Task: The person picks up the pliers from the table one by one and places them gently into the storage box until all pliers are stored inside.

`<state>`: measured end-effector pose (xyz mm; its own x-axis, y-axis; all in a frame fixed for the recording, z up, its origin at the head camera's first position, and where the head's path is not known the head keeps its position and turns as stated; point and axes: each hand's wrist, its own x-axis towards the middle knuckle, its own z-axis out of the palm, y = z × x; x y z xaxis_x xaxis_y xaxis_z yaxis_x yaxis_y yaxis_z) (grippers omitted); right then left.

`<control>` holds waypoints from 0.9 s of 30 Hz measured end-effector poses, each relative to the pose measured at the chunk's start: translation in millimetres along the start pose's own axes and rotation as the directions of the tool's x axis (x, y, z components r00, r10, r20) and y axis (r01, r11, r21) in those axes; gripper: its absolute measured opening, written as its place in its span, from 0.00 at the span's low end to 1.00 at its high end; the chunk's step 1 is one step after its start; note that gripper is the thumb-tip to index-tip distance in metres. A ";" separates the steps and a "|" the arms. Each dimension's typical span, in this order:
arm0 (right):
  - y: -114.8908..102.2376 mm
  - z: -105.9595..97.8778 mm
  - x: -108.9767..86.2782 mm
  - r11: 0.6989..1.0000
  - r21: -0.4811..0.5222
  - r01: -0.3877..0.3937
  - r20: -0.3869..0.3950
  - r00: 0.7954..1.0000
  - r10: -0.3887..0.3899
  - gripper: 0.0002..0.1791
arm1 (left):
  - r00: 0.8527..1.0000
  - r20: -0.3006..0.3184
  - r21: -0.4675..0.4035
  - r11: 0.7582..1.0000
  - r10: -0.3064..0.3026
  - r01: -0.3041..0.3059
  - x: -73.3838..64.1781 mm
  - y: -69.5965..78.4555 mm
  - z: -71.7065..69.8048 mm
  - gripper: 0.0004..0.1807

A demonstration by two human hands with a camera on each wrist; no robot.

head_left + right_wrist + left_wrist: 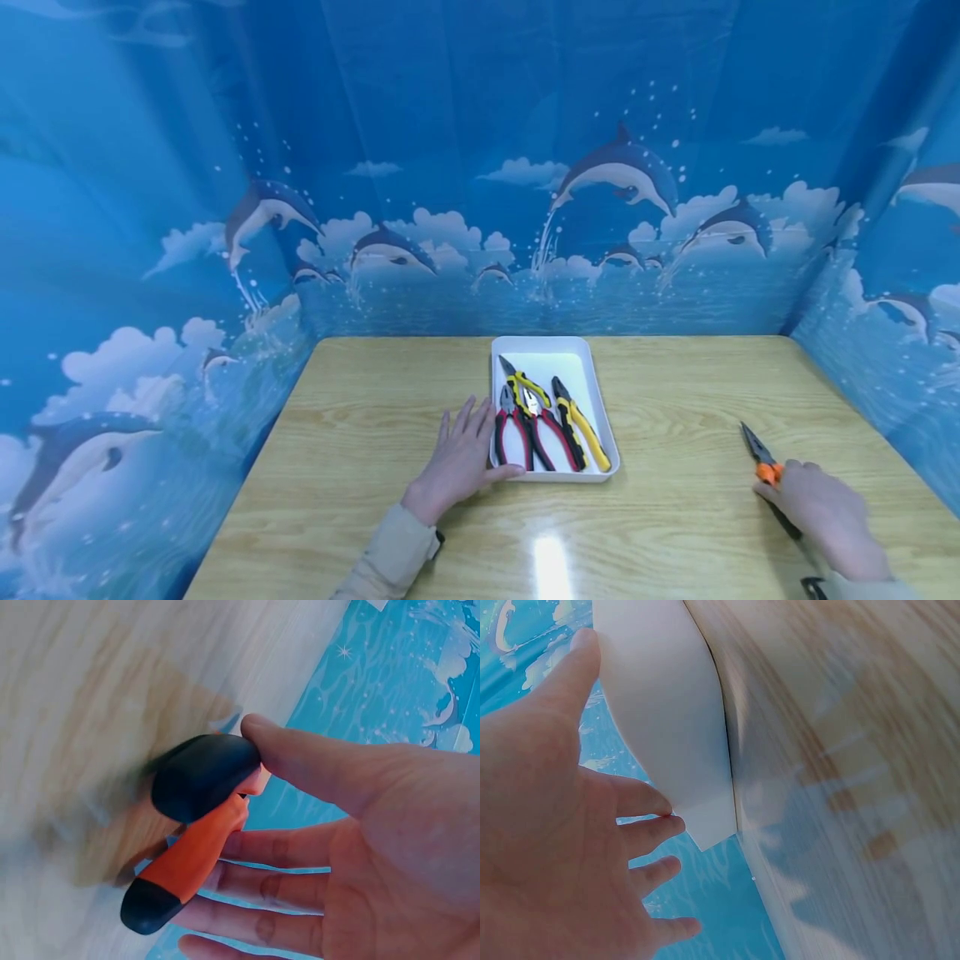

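A white tray (603, 400) stands on the table with several pliers inside: two red-and-black pairs, such as these pliers (514, 433), and two yellow-and-black ones, such as these pliers (581, 425). My left hand (459, 458) touches the tray's left side with straight, spread fingers; the left wrist view shows its thumb and fingertips along the tray wall (667, 712). Far to the right, my right hand (821, 508) grips orange-and-black needle-nose pliers (767, 468), their jaws pointing away from me. In the right wrist view, thumb and fingers hold the pliers' handles (196, 847).
The wooden table (675, 400) carries the tray near its middle. A blue curtain (450, 167) printed with dolphins closes off the back and both sides. Light glares off the table (551, 567) near the front.
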<state>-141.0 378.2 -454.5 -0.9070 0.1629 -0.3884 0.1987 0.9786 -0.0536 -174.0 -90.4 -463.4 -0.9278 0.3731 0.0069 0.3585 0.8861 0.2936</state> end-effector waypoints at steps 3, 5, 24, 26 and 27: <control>-4.9 0.4 2.9 1.000 -0.005 0.003 -0.010 1.000 -0.003 0.34 | 1.000 0.000 0.001 1.000 0.002 -0.002 0.3 0.1 -0.2 0.58; -8.4 0.4 4.6 1.000 -0.004 0.007 -0.012 1.000 -0.007 0.33 | 1.000 0.000 0.003 1.000 0.006 -0.006 0.2 0.2 -0.4 0.58; -52.0 -2.6 10.4 0.991 -0.046 0.128 -0.153 0.979 -0.133 0.32 | 1.000 -0.007 0.002 1.000 0.012 -0.012 -0.5 0.0 -1.2 0.58; -55.6 -3.2 10.4 0.990 -0.049 0.131 -0.162 0.977 -0.137 0.34 | 1.000 -0.010 -0.001 1.000 0.014 -0.014 -0.9 0.2 -1.5 0.58; -57.0 -3.3 10.5 0.990 -0.051 0.134 -0.167 0.976 -0.141 0.34 | 1.000 -0.008 -0.003 1.000 0.012 -0.012 -1.0 0.5 -1.8 0.58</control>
<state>-163.0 324.6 -452.4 -0.9751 0.0419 -0.2178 0.0558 0.9968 -0.0580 -173.1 -90.9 -461.6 -0.9241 0.3817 0.0183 0.3697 0.8808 0.2959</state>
